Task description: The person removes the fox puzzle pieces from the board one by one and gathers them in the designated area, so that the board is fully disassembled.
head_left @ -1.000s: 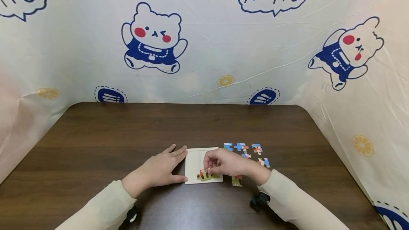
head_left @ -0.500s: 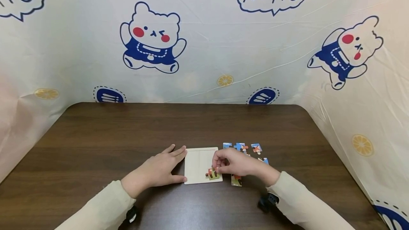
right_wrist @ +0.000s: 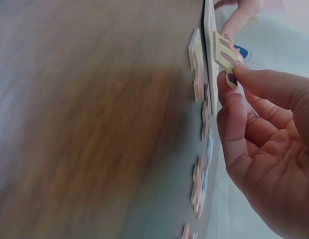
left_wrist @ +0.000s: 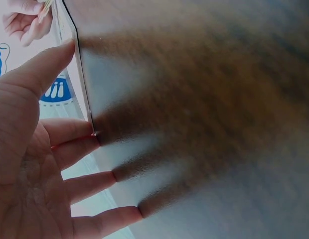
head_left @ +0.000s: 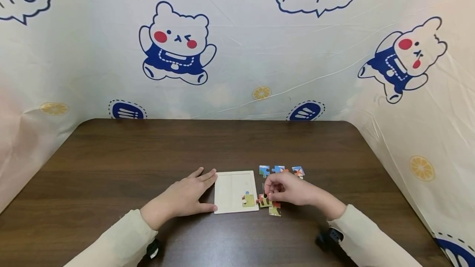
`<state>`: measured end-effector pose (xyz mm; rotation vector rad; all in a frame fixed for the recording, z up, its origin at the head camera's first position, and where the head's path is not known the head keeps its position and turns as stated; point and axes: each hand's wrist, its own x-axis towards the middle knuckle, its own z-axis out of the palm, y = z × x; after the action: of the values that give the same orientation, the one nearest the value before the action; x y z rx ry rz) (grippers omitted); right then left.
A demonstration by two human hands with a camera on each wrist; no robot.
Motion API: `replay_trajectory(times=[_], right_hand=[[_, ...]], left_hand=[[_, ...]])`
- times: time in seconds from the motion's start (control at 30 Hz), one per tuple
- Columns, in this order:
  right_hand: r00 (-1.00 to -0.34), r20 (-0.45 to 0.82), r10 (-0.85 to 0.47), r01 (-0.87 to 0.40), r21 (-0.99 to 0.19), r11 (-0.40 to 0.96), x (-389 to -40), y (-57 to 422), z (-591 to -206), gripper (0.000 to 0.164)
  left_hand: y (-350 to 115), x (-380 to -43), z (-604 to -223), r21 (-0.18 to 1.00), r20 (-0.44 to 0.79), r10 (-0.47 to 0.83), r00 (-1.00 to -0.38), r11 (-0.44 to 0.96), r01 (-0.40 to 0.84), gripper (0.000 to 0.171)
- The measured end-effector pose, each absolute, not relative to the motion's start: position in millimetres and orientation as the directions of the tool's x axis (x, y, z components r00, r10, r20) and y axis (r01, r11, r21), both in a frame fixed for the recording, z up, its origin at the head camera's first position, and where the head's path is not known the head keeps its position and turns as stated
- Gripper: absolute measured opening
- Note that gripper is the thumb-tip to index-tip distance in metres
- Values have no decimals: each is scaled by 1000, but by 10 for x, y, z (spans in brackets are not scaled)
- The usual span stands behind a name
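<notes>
A pale wooden puzzle board (head_left: 231, 188) lies on the table, with one green puzzle piece (head_left: 249, 201) in its lower right corner. My left hand (head_left: 185, 195) lies flat with spread fingers, thumb and fingertips at the board's left edge. Just past the right edge, my right hand (head_left: 291, 188) pinches a green and brown striped puzzle piece (right_wrist: 226, 54) between thumb and forefinger. In the head view this piece (head_left: 264, 201) overlaps the loose pieces beside the board. A green and red piece (head_left: 275, 210) lies close below the right hand.
Several loose puzzle pieces, among them a blue one (head_left: 264, 170) and a blue and orange one (head_left: 298, 171), lie right of the board. The dark brown table (head_left: 148, 147) reaches back to a curtain (head_left: 241, 52) printed with bears.
My right hand has moved right, carrying the striped piece from over the board to beyond its right edge. The green corner piece now shows. My left hand stays put.
</notes>
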<state>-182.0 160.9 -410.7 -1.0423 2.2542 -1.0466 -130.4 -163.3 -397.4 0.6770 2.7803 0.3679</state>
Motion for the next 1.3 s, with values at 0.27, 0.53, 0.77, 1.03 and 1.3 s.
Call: replay_trajectory(times=[0.27, 0.53, 0.77, 1.03, 1.3], right_hand=[[-659, -96, -746, -413, -783, 465, -1791, 1858, -4049, 4], [-684, -119, -720, -381, -783, 492, -1730, 2083, -4002, 5], [-694, -155, -703, -355, -776, 521, -1691, 2211, -4015, 7], [-685, -177, -706, -326, -793, 515, -1673, 2259, -4053, 6], [-688, -184, -702, -324, -788, 524, -1662, 2271, -4071, 6]], left_hand=[[-1633, -1309, -3987, 296, -186, 479, -858, 860, 416, 84], [-1641, -1314, -3991, 296, -184, 479, -858, 860, 416, 84], [-1641, -1314, -3993, 297, -190, 475, -859, 862, 411, 84], [-1644, -1311, -3995, 295, -188, 475, -859, 862, 412, 84], [-1645, -1321, -4000, 292, -190, 479, -857, 861, 416, 84]])
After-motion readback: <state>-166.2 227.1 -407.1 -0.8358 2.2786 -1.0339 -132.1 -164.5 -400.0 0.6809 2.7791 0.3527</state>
